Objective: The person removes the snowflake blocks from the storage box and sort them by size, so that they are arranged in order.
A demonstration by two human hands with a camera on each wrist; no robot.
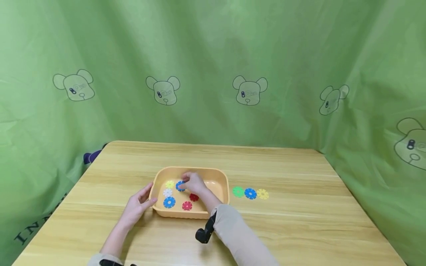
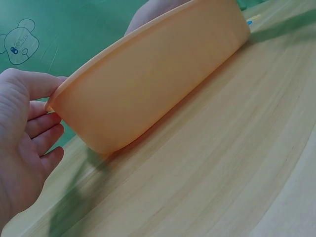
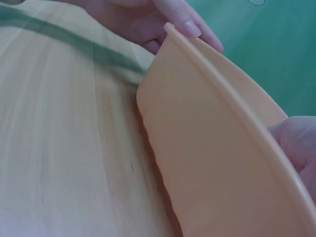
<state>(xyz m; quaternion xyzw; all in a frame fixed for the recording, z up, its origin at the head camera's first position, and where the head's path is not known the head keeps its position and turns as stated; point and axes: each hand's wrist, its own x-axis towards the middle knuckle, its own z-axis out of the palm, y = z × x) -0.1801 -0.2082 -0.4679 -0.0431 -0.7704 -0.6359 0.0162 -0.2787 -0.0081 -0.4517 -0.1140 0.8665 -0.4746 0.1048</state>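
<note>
An orange plastic basin stands on the table with several notched, flower-like plastic discs in it. Its left rim is gripped by my left hand, thumb over the edge and fingers against the outside; the left wrist view shows this hand at the basin's corner. My right hand reaches into the basin, thumb and fingers at a blue disc. The basin wall hides those fingertips in the right wrist view, so whether they pinch the disc is unclear.
Inside the basin also lie a yellow disc, a white disc, another blue disc and two red discs. Right of it, a green disc, a blue disc and a yellow disc form a row on the table.
</note>
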